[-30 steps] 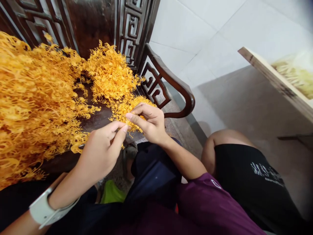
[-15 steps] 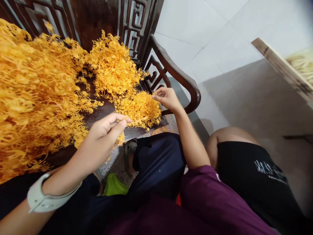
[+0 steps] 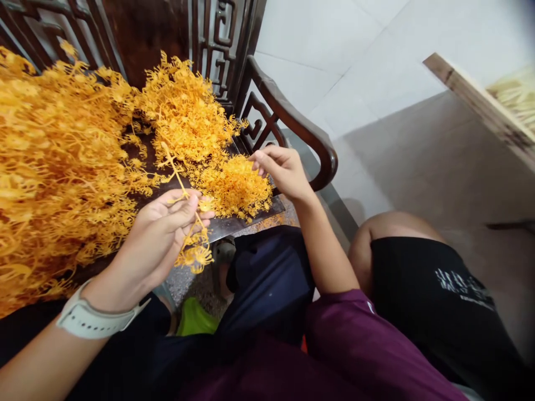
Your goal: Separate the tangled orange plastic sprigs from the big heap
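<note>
My left hand [image 3: 163,231] is closed, with an orange-yellow plastic flower stem [image 3: 180,181] pinched between thumb and fingers. The stem's bare end points up and away; its frilly flower heads [image 3: 195,253] dangle below my fingers, past the bench edge. Over the right side of a low heap of small orange-yellow florets [image 3: 238,186], my right hand [image 3: 278,167] has thumb and fingertips brought together; anything between them is too small to make out. Behind this lies a taller heap of flower sprigs [image 3: 184,111], and a much larger mass of sprigs [image 3: 62,172] fills the left.
The heaps lie on a dark wooden bench [image 3: 228,227] with a carved back and a curved armrest [image 3: 301,120] beyond my right hand. Another person's knee [image 3: 395,225] is close on my right. A wooden-edged tray [image 3: 472,100] holds pale pieces at far right.
My left hand has turned palm-up and drawn slightly back, and the stem in it now stands up across the fingers. My right hand stays by the low heap, its fingers more curled.
</note>
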The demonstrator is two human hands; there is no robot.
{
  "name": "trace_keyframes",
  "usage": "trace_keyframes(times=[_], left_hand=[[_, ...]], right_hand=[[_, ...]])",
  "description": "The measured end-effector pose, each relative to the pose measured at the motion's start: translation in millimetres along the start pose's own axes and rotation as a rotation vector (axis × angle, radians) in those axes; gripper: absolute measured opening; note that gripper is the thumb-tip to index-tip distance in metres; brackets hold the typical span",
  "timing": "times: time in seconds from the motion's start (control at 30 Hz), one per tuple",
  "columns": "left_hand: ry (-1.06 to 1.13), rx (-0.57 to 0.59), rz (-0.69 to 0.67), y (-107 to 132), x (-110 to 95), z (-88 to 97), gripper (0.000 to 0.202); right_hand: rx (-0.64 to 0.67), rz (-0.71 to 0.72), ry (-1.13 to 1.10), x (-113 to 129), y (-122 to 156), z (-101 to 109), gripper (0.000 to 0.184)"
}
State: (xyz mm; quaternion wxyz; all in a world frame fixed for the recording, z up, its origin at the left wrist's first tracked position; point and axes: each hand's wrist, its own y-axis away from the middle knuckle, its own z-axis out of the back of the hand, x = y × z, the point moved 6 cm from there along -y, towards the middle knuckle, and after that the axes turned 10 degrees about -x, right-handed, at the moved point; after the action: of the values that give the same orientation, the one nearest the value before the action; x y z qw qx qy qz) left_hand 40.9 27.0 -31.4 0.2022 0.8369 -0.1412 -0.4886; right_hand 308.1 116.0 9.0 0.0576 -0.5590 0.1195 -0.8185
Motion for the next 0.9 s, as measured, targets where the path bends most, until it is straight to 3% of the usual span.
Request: trace_keyframes(times=[0.13,0.2,0.37,0.53,0.67,0.9], left_hand=[[0.013,0.073,-0.052,1.9,-1.9,-5.3,0.021],[0.017,0.082,-0.078,3.5,-4.0,-6.9,0.021],[0.04,0.002,-0.145,13.8,-11.4,-8.3,0.02],[0.041,-0.082,-0.282,23.1,-19.3,-7.7,0.024],[-0.039,-0.192,-0.407,16.0,-20.4,3.0,0.017],[-0.142,-0.22,-0.587,-2.9,-13.3,5.3,0.016]], right_hand=[[0.362,0.033,-0.211,43.6,45.5,-64.5,0.037],[0.426,0.021,-0.268,50.7,58.9,-81.1,0.031],[0.241,-0.029,-0.363,51.5,57.6,-81.7,0.03],[0.234,-0.071,-0.351,56.4,56.9,-87.2,0.035],[0.251,0.026,-0.222,53.2,52.6,-93.7,0.041],[0.181,0.286,0.12,62.4,45.3,-97.0,0.041]])
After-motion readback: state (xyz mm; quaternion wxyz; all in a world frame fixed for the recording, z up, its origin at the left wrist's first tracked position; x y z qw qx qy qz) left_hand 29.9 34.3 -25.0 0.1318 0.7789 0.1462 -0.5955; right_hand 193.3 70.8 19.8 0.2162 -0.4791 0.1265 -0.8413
